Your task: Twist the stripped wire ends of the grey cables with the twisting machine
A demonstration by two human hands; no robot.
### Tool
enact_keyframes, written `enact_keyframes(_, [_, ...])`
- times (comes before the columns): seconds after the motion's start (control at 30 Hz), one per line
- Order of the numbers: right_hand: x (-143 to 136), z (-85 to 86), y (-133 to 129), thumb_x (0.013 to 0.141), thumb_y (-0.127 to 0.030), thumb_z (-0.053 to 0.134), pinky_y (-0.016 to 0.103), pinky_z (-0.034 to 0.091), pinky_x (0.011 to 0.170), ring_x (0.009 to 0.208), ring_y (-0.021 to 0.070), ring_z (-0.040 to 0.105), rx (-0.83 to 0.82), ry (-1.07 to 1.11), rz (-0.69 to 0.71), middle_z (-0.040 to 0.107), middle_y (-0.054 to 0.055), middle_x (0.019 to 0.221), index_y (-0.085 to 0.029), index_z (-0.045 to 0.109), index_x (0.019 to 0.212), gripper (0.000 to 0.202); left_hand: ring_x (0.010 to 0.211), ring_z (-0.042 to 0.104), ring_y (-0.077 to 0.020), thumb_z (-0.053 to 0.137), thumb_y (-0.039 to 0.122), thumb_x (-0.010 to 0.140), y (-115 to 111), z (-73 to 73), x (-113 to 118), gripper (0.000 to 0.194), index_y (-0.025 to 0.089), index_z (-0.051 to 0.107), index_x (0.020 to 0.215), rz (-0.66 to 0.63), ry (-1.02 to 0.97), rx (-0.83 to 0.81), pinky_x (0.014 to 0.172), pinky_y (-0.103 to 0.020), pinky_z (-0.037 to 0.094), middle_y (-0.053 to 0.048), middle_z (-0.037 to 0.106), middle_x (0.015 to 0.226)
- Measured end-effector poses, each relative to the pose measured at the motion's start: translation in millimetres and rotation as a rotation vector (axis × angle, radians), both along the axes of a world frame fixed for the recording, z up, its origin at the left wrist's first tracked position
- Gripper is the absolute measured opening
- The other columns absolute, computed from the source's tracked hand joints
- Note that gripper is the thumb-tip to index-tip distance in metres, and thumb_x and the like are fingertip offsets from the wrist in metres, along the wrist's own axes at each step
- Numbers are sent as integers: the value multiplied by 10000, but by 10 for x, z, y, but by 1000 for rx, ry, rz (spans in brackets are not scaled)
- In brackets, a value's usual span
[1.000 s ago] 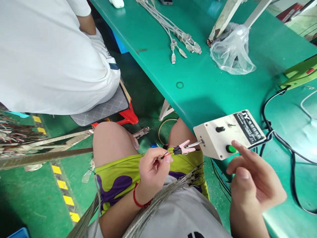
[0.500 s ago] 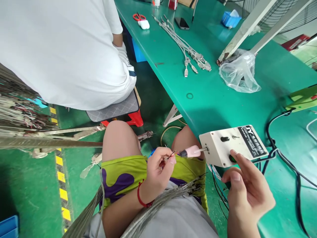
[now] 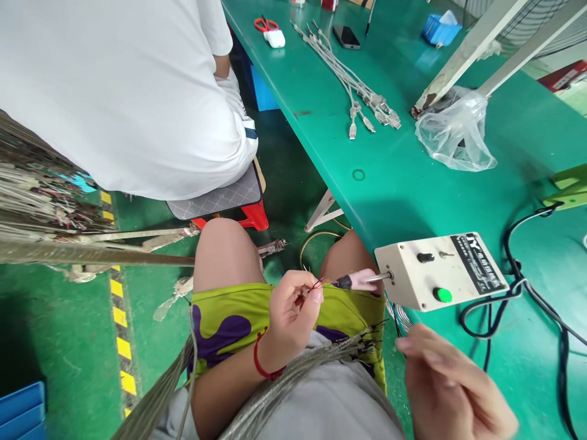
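Note:
My left hand [image 3: 296, 318], with a red string bracelet at its wrist, is closed in a pinch on the stripped end of a cable [image 3: 316, 287]. Thin red and dark wires stick out toward the black tip of a pinkish holder [image 3: 360, 280]. That holder sits on a metal shaft from a white control box [image 3: 413, 275] at the table's edge. A green button [image 3: 443, 294], a black knob and a small switch show on the box. Below it my right hand [image 3: 458, 385], somewhat blurred, has its fingers stretched out and nothing visible in them. Across my lap lies a bundle of grey cables [image 3: 293, 382].
On the green table [image 3: 316, 122] lie several grey USB cables [image 3: 348, 76], a phone [image 3: 346, 36], red-handled scissors [image 3: 266, 24] and a plastic bag [image 3: 458, 134]. Black cords [image 3: 509, 244] run behind the box. A person in white [image 3: 151, 98] sits on a stool [image 3: 220, 195] ahead.
My right hand has come off the green button and moved down toward me. The button now shows fully. My left hand stays pinched on the cable end; the whole view has shifted slightly.

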State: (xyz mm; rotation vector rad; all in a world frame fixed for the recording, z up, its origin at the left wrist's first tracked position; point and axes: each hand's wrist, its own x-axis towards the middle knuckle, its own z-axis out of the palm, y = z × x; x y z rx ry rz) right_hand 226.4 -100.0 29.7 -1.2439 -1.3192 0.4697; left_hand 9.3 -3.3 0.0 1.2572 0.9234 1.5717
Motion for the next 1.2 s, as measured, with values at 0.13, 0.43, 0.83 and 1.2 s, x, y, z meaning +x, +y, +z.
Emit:
enact_keyframes(0.13, [-302, 43, 156, 1157, -198, 640, 296, 555, 582, 664, 191, 744, -326, 113, 299, 838, 49, 810, -306, 895, 1249, 292, 645, 586, -101, 675, 253, 1161, 1, -6, -19, 65, 237, 709, 1109, 1, 41, 16, 611, -187, 519, 22, 658, 840])
enact_keyframes(0.43, [-553, 52, 621, 1019, -498, 864, 270, 497, 679, 711, 155, 606, -651, 942, 262, 721, 30, 844, -285, 889, 1330, 378, 681, 624, -109, 699, 237, 1144, 28, -12, -40, 34, 235, 701, 1110, -24, 67, 50, 629, -180, 551, 12, 678, 868])
enact_keyframes(0.83, [-720, -48, 810, 991, -681, 878, 297, 391, 643, 600, 152, 367, -549, 1059, 232, 418, -63, 583, -300, 913, 1226, 449, 661, 622, -104, 705, 249, 1149, 112, -11, -47, 50, 229, 704, 1103, -99, 5, 13, 592, -165, 522, 15, 659, 834])
enact_keyframes(1.2, [-669, -122, 791, 967, -683, 898, 287, 417, 661, 588, 171, 418, -566, 1018, 186, 457, -48, 470, -353, 940, 1212, 413, 667, 604, -111, 712, 268, 1150, 128, -42, -22, 66, 235, 712, 1092, -142, -29, -72, 602, -182, 515, 21, 635, 828])
